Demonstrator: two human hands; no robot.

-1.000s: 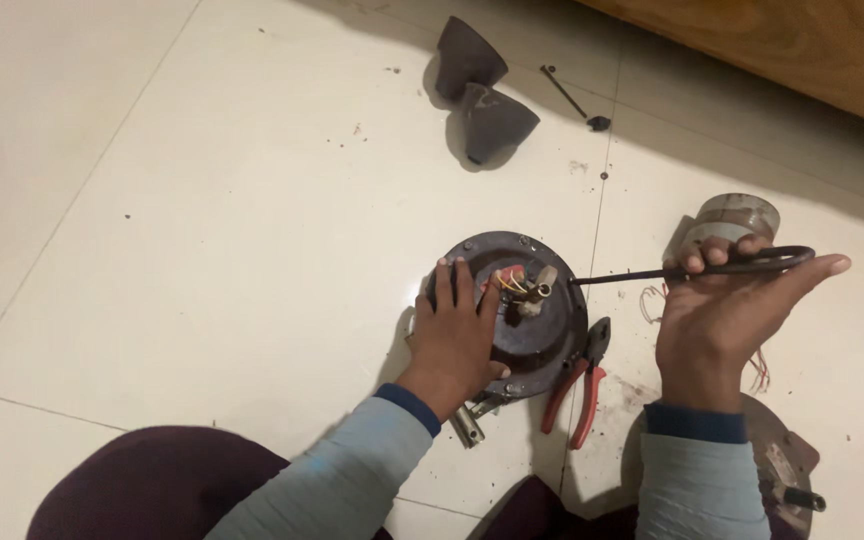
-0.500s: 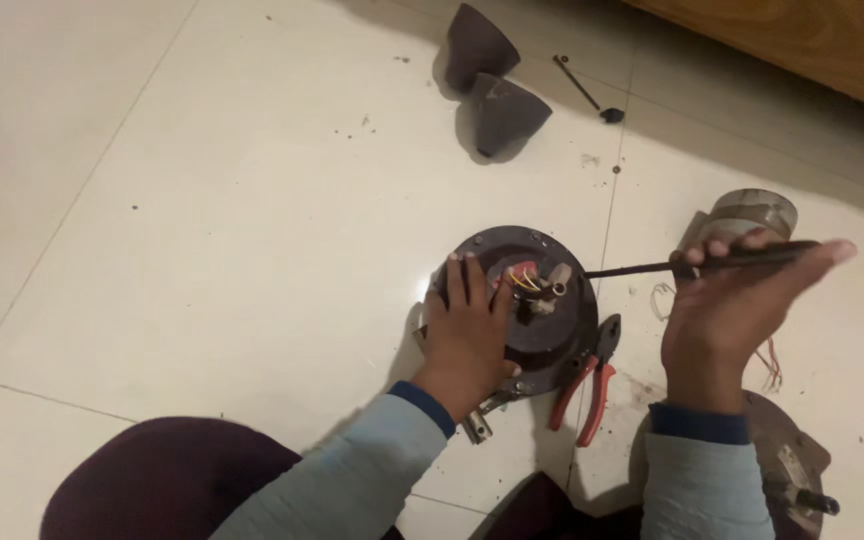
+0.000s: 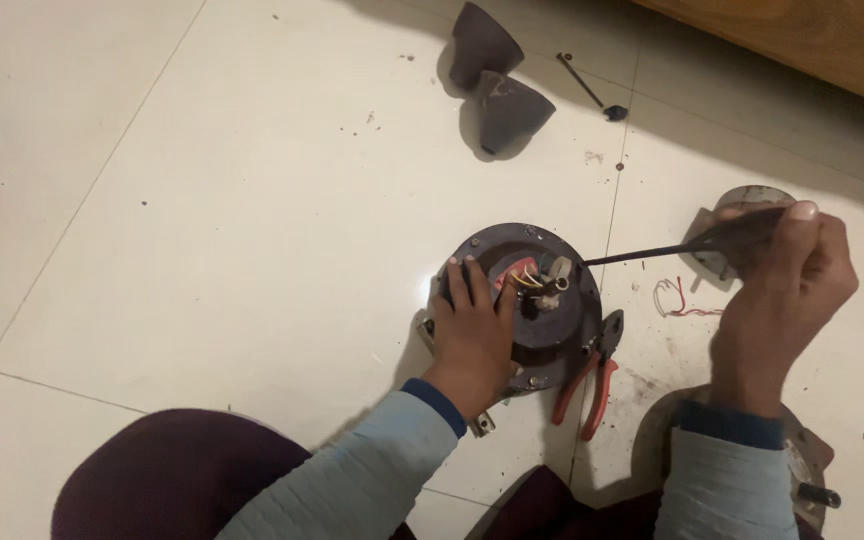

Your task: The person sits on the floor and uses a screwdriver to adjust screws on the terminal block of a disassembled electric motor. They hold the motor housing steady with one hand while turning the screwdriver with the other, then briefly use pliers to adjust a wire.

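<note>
Motor housing (image 3: pixel 542 300) | left hand (image 3: pixel 474 335) flat on it | right hand (image 3: pixel 777 290) grip pinching screwdriver (image 3: pixel 672 247)

Our sleeves, hands and trousers

We wear pale blue-grey sleeves, each ending in a dark navy cuff at the wrist. Our left hand (image 3: pixel 474 335) and right hand (image 3: pixel 782 290) are bare, with short, unpainted nails and no rings or watch in sight. Dark maroon trousers cover our knees at the bottom edge.
</note>
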